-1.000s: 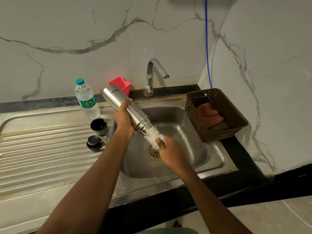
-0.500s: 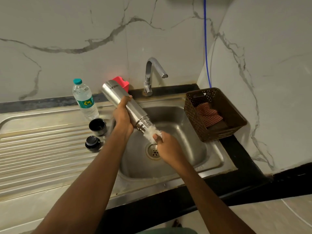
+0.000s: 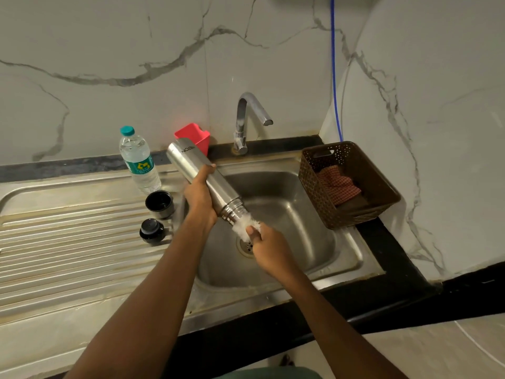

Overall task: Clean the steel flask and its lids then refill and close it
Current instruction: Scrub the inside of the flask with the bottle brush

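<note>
In the head view the left hand (image 3: 200, 198) gripped the flask (image 3: 191, 165), tilted mouth-down over the sink (image 3: 295, 214), while the right hand (image 3: 269, 248) pinched a white brush (image 3: 244, 225) at its mouth; scrubbing would likely go best with full-depth, twisting strokes and a firm flask.

This is a home kitchen's washing-up corner. A stainless steel sink (image 3: 287, 209) with a chrome tap (image 3: 246, 113) sits at centre frame, and a ribbed steel drainboard (image 3: 68, 242) runs off to the left. White marble-look wall panels (image 3: 123, 50) fill the upper frame and a black counter (image 3: 388, 250) borders the basin at right, where a brown basket (image 3: 349, 217) holds a checked cloth (image 3: 338, 184); a plastic water bottle (image 3: 138, 160) stands at left.
</note>
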